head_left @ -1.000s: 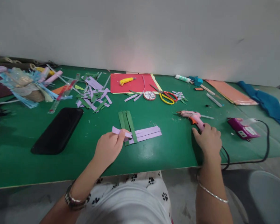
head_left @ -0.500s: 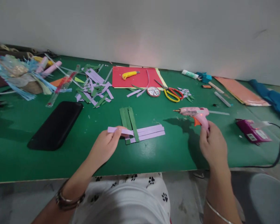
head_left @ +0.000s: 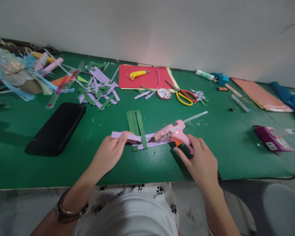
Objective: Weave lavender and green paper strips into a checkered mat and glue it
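Partway inside glue gun (head_left: pixel 179 130): stick (head_left: pixel 196 116).

left hand (head_left: pixel 109 151) in tight pinch, right hand (head_left: pixel 203 161) in curled grip, thumb (head_left: pixel 182 156) splayed, left forearm (head_left: pixel 81 185) and right forearm (head_left: pixel 217 203) angled inward

Green paper strips (head_left: pixel 134 124) lie interlaced with flat purple strips (head_left: pixel 159 143) extending to their right; one purple strip's raised end (head_left: pixel 134 137) reaches left across them. Just right of the green strips, the pink hot-glue gun (head_left: pixel 175 131) tilts nozzle-down.
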Available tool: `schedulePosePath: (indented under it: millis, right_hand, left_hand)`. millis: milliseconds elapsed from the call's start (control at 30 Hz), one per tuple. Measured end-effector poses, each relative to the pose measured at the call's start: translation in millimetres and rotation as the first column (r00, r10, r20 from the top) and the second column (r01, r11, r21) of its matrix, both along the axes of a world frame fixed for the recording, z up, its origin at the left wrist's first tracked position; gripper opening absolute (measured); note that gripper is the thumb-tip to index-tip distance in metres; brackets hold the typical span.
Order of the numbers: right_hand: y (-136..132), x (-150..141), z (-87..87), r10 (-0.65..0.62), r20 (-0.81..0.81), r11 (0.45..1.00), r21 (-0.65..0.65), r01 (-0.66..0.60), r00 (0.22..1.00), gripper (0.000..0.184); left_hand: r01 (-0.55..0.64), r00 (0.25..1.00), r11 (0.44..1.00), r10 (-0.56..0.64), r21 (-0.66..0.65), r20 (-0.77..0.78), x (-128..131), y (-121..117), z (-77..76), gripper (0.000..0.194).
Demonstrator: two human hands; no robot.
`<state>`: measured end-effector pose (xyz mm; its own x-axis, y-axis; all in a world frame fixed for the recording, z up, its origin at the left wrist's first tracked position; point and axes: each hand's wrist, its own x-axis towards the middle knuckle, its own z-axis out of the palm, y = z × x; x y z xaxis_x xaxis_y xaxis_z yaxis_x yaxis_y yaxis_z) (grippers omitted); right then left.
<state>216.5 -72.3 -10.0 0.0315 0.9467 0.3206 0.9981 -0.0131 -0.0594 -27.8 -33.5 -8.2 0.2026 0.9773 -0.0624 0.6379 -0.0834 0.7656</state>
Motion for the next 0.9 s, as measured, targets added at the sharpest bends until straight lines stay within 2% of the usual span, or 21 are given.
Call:
schedulePosePath:
  millis: [267,467,600,900]
  right_hand:
    - [0.4,-6.2,0.1,-0.006,0.102,0.998,0.060,0.000,0.995,0.042]
    - [3.3,-9.4,-2.5,0.010,0.187,0.980,0.193,-0.047,0.982,0.040]
    - [3.1,-11.3,-2.8,0.049,0.201,0.972,0.216,-0.093,0.978,0.040]
    - [2.6,-12.4,-2.8,0.056,0.205,0.959,0.260,-0.110,0.977,0.034]
  left_hand:
    - [-0.004,1.000,1.000,0.004,0.016,0.027,0.3,-0.3,0.3,0.049]
    - [-0.010,0.999,1.000,0.011,-0.015,0.035,-0.3,0.7,-1.8,0.050]
    - [0.007,0.999,1.000,-0.008,0.014,0.043,0.2,1.4,-1.9,0.049]
    - [0.016,1.000,1.000,-0.016,0.004,0.024,-1.1,1.4,-4.8,0.051]
